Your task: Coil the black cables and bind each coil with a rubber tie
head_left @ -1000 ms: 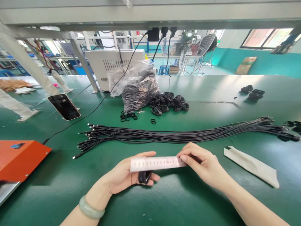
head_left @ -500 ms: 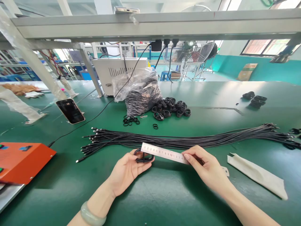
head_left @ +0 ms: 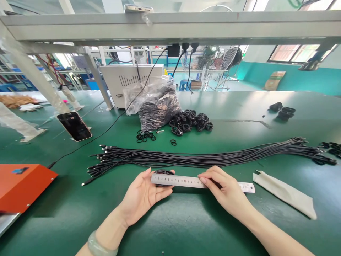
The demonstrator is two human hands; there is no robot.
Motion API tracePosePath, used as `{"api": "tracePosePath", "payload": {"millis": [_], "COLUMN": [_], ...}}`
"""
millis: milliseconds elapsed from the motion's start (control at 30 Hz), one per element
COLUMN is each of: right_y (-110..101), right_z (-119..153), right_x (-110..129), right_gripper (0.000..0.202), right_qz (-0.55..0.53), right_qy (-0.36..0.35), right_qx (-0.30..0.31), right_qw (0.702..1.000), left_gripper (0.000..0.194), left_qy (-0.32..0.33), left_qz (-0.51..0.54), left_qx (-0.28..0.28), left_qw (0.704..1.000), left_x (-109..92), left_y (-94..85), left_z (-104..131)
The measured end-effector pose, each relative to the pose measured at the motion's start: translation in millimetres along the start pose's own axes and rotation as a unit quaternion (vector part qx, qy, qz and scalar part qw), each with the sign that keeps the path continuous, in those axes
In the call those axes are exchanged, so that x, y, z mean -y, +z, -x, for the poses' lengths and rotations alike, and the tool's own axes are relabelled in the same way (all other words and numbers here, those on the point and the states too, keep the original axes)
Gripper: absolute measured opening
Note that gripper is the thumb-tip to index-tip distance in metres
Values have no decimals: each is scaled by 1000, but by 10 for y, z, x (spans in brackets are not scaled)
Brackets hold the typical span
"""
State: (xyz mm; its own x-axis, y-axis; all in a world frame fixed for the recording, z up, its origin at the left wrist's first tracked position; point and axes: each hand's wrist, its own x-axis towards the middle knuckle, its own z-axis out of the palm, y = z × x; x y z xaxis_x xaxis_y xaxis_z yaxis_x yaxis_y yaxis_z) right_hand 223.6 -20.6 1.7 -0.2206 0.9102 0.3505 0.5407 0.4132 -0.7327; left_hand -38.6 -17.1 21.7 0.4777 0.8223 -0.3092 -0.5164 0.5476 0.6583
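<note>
My left hand is turned palm up, with a coiled black cable held at its fingers. A steel ruler lies across the front of the coil, its low-number end at my left fingers. My right hand pinches the ruler near its middle between thumb and fingers. The ruler's holed end sticks out past the right side of that hand. Part of the coil is hidden behind the ruler. Beyond both hands stretches a long bundle of straight black cables.
Coiled cables are heaped beside a plastic bag. Small black rings lie nearer. A phone leans at left, above an orange box. A pale sleeve rests at right. A metal beam crosses overhead.
My right hand has shifted slightly left and levelled the ruler, which now crosses the coil in front instead of touching its upper edge. The view has also shifted a little.
</note>
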Motion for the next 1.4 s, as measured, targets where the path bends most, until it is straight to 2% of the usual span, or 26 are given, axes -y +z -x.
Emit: {"api": "tracePosePath", "payload": {"millis": [133,200,367,467,600,700,833,933,1000,1167,1267,1400], "right_y": [-19,-52,-85,-32,32,53,80,122,165,332,460,603], "right_z": [-7,-14,-10,-2,-20,-45,-72,-98,-127,-216,-217,-142], "right_x": [16,30,49,19,-72,-129,-68,116,269,499,493,466], "right_gripper": [25,24,21,15,13,13,13,17,19,26,32,32], "right_qz": [2,-8,-17,4,33,39,13,-72,-146,-321,-377,-423], "right_qy": [-4,-4,-8,-16,-30,-42,-39,13,67,204,268,319], "right_qx": [-3,13,155,204,210,206,152,78,58,103,72,39], "right_qw": [1000,1000,988,979,977,977,988,994,985,919,884,847], "left_gripper": [45,43,38,38,36,26,18,17,15,9,7,14], "left_qy": [6,10,23,27,25,42,67,86,96,139,150,148], "left_qz": [-10,-11,-2,7,-2,-31,-127,-207,-236,-305,-345,-361], "left_qx": [-4,-12,-34,-23,-14,1,-5,-24,-29,-29,-42,-69], "left_qw": [1000,1000,999,999,1000,999,990,974,967,942,925,918], "left_x": [-2,2,5,-6,-9,17,65,88,103,153,181,209], "left_y": [-8,-15,-46,-59,-57,-69,-110,-109,-81,-7,-3,-9], "left_z": [-1,-10,-42,-38,-14,-2,4,-4,-17,-62,-73,-67]}}
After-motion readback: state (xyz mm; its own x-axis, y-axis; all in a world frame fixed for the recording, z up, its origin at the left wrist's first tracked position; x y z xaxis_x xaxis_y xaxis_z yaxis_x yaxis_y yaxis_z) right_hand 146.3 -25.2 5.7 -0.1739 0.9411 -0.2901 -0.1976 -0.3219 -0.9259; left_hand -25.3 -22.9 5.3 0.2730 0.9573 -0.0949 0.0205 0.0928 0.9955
